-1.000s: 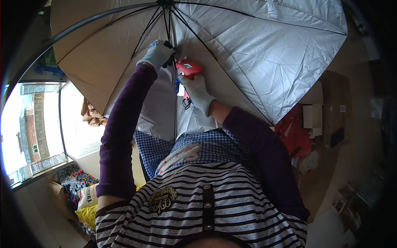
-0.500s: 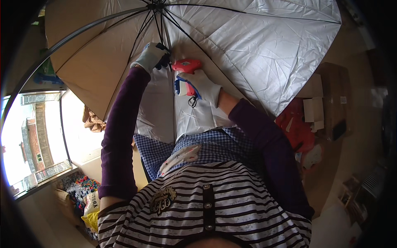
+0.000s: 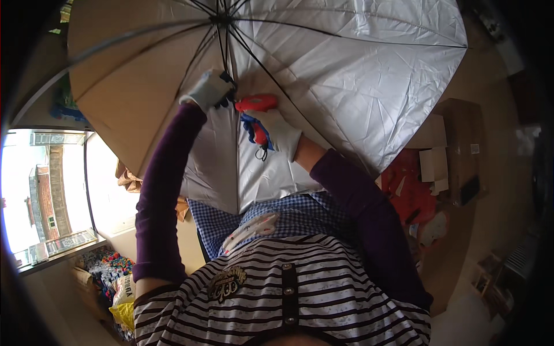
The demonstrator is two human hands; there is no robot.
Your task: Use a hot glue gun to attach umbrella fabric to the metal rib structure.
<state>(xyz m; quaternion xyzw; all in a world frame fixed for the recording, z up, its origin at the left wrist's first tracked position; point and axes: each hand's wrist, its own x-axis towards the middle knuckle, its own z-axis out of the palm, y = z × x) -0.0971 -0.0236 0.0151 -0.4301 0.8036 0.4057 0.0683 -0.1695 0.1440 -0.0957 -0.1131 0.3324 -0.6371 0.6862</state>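
Note:
A silver-lined umbrella (image 3: 369,92), inside facing me, spreads open over my lap. My left hand (image 3: 209,92), in a white and dark blue work glove, has its fingers closed on an umbrella rib (image 3: 225,55) near a canopy seam. Just right of it, my right hand (image 3: 273,130), gloved in white and blue, grips a red pistol-shaped hand tool (image 3: 258,102). The tool's nose points left, at the rib beside my left fingertips; I cannot tell whether it touches. A small dark loop (image 3: 261,153) hangs from the tool's handle. Exactly what the left fingertips pinch is hidden.
A blue checked apron (image 3: 213,222) covers my lap under the canopy edge. At right are a cardboard box (image 3: 461,144) and red material (image 3: 407,190). To the left lie a bright window (image 3: 57,196) and a pile of colourful small items (image 3: 109,268). The curved umbrella shaft (image 3: 115,43) crosses upper left.
The umbrella has shifted slightly down and left in view. My right hand has brought the red tool a little left and lower, closer under my left hand, which keeps its hold.

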